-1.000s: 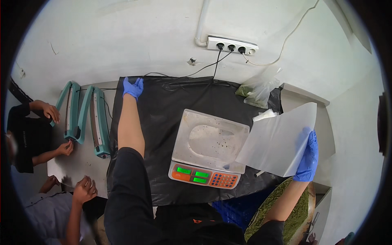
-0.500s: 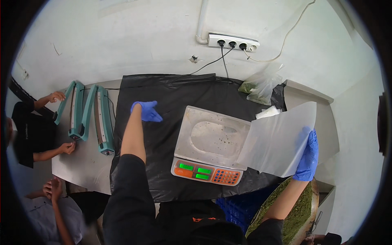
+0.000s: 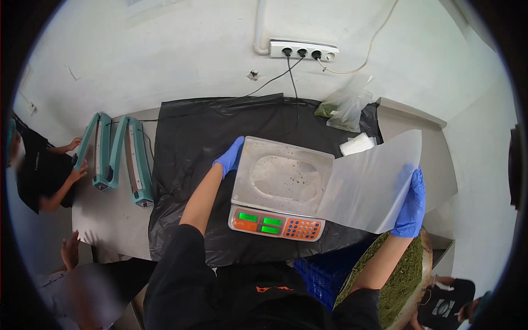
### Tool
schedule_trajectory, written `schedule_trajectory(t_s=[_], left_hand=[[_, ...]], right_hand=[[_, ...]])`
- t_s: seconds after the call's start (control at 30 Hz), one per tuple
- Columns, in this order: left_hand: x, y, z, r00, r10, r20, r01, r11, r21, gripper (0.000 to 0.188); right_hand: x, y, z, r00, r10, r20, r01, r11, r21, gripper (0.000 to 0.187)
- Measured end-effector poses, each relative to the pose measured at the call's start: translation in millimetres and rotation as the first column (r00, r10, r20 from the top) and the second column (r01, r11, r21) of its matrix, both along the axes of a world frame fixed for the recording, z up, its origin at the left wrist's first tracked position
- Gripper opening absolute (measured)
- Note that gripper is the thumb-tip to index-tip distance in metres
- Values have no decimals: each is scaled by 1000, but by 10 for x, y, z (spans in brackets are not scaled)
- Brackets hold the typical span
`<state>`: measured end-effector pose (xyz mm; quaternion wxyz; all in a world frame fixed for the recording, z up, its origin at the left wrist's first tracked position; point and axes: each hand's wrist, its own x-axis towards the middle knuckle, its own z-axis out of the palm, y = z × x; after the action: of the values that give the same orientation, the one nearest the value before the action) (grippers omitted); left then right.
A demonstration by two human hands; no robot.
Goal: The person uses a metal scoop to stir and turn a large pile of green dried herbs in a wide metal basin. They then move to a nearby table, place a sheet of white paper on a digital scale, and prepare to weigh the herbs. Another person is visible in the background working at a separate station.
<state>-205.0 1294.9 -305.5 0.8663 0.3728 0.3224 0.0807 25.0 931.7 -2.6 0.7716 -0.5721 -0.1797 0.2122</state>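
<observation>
A digital scale (image 3: 278, 221) with a steel pan (image 3: 283, 181), an orange keypad panel and lit green displays stands in front of me. Specks of dark crumbs lie on its pan. My left hand (image 3: 230, 157), in a blue glove, rests against the left edge of the pan, fingers stretched along it and holding nothing. Out to the right, my blue-gloved right hand (image 3: 410, 209) is closed on a large clear plastic bag (image 3: 368, 190), gripped at its far-right side. The bag hangs slanted, its left edge at the pan's right edge.
Black sheeting (image 3: 187, 143) covers the table. Two teal heat sealers (image 3: 137, 159) stand left, beside co-workers. A bag of green material (image 3: 347, 107) and a white packet stack (image 3: 357, 144) lie at the back right. Below right are a tub of green herb (image 3: 401, 275) and a blue crate (image 3: 316, 278).
My left hand has moved right, from above the black sheeting to the scale's left edge. The right hand still holds the plastic bag. A person has come into view at the lower right.
</observation>
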Motion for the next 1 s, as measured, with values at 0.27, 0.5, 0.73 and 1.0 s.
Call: schedule_trajectory(t_s=[0.27, 0.5, 0.73, 1.0], left_hand=[[-1, -374, 391, 999, 21, 38, -21, 1000, -17, 77], [-55, -229, 133, 987, 4, 160, 19, 990, -141, 73], [-102, -321, 267, 987, 58, 147, -49, 997, -63, 71], [-202, -312, 241, 983, 58, 175, -10, 965, -262, 72]], right_hand=[[83, -205, 128, 990, 125, 59, -131, 986, 104, 35], [-610, 952, 336, 741, 670, -42, -658, 737, 157, 16], [-591, 1009, 518, 616, 772, -158, -680, 622, 390, 26], [74, 789, -788, 771, 476, -423, -466, 874, 134, 9]])
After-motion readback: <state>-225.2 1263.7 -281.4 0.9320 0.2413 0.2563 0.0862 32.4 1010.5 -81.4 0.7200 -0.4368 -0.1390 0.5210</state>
